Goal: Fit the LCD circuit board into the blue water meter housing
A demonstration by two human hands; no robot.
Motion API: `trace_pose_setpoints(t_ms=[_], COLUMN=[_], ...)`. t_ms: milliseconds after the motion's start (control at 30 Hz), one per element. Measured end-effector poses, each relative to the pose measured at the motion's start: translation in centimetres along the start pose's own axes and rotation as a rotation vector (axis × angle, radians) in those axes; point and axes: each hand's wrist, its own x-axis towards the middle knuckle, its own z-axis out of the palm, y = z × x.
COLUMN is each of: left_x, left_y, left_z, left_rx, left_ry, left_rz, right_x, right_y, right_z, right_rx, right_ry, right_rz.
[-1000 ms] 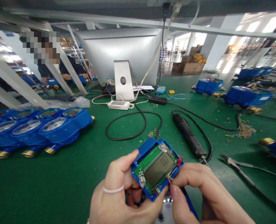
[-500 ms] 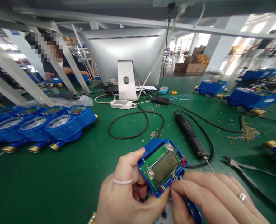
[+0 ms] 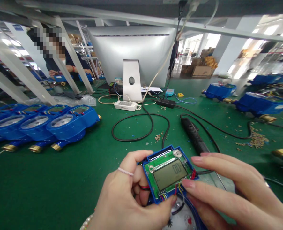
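In the head view a blue water meter point(image 3: 196, 207) has its display housing uncovered, showing a green circuit board point(image 3: 160, 157) and an LCD point(image 3: 170, 174) with digits. My left hand point(image 3: 129, 195) is closed around that housing, thumb at the lower edge and fingers on the left side. Red, yellow and dark wires point(image 3: 179, 187) run out of the board's lower edge. Over the right side of the meter is my right hand point(image 3: 234, 188), fingers apart, with one fingertip at the board's edge by the wires. Whether it touches them I cannot tell. The meter's round dial point(image 3: 179, 220) is partly hidden.
Several blue meters point(image 3: 67, 124) stand in a row at left; more meters point(image 3: 261, 103) lie at right. A black electric screwdriver point(image 3: 192, 134), a looped cable point(image 3: 131, 140) and loose screws point(image 3: 256, 137) are on the green table. Behind stands a monitor point(image 3: 131, 44); a person point(image 3: 67, 64) sits back left.
My right hand's fingers have come off their pinch at the wires and spread apart, rising over the board's right side. The housing has tilted, so the LCD and dial show more clearly.
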Motion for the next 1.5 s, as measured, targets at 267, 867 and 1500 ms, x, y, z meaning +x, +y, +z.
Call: trace_pose_setpoints(t_ms=[267, 867, 1500], left_x=[0.7, 0.3, 0.4], left_y=[0.3, 1.4, 1.6], left_z=[-0.7, -1.1, -0.8], left_rx=[0.056, -0.143, -0.017], left_ry=[-0.058, -0.058, -0.055], left_rz=[-0.027, -0.170, -0.114], right_x=[0.4, 0.8, 1.2], right_y=[0.8, -0.6, 0.0], right_z=[0.3, 0.3, 0.9], right_rx=[0.061, -0.018, 0.211], right_ry=[-0.142, -0.148, -0.042], right_rz=[-0.090, -0.129, -0.026])
